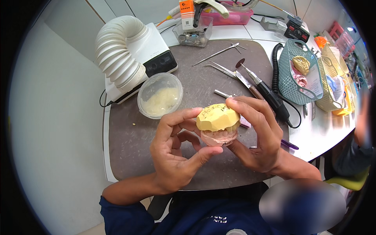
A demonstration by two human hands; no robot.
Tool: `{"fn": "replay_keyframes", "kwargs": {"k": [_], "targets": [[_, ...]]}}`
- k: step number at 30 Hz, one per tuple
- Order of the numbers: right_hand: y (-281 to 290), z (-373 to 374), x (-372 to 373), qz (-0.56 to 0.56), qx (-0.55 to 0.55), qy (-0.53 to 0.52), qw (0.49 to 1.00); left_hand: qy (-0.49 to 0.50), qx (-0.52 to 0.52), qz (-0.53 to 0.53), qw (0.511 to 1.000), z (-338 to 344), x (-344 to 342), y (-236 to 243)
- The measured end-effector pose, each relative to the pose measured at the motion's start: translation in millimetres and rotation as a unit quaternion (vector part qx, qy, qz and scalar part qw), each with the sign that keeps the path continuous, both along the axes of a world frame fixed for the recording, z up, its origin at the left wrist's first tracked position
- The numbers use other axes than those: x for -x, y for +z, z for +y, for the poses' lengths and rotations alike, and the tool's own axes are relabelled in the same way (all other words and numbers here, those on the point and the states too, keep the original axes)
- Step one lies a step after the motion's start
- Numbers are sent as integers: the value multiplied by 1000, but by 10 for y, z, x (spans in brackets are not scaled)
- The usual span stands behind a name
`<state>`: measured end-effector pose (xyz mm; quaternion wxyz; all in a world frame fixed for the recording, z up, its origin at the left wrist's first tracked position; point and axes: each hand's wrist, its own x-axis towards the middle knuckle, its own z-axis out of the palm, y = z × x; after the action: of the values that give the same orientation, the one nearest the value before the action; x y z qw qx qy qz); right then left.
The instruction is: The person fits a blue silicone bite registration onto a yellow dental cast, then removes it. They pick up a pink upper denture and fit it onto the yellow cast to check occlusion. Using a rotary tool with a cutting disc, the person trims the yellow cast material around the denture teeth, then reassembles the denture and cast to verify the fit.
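Between my two hands, above the dark work mat [129, 152], is a dental cast in two halves. The yellow upper cast [217, 117] has handwriting on its flat base, and its teeth meet the pink lower cast [219, 138]. My left hand [174, 150] grips the left side, with fingertips at the yellow base and the thumb under the pink one. From the right, my right hand [258, 135] holds the pair, forefinger on top of the yellow cast and thumb low by the pink one. The inner faces of the casts are hidden.
A round plastic tub [160, 96] of pale material stands left, beside a white hose unit [121, 55]. Metal tweezers [223, 70], a knife [248, 84] and a handpiece [270, 96] lie behind my right hand. A teal basket [288, 86] holds another cast. Someone's arm [356, 156] shows far right.
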<state>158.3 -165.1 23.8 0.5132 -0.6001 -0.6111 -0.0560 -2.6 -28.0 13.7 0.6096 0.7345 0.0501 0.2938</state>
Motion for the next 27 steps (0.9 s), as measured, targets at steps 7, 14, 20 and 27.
{"fn": "replay_keyframes", "kwargs": {"k": [7,14,20,27], "targets": [[-87,20,30,334,66,155,928,130,-124,-84,980,65,-75,-92],[-95,-28,-94,679,132,306,655,59,-154,-78,983,120,-89,-37],[-167,-14,-39,687,152,295,647,80,-178,-91,977,82,-109,12],[-190,-13,-34,721,153,352,577,91,-179,-88,976,97,-98,17]]}}
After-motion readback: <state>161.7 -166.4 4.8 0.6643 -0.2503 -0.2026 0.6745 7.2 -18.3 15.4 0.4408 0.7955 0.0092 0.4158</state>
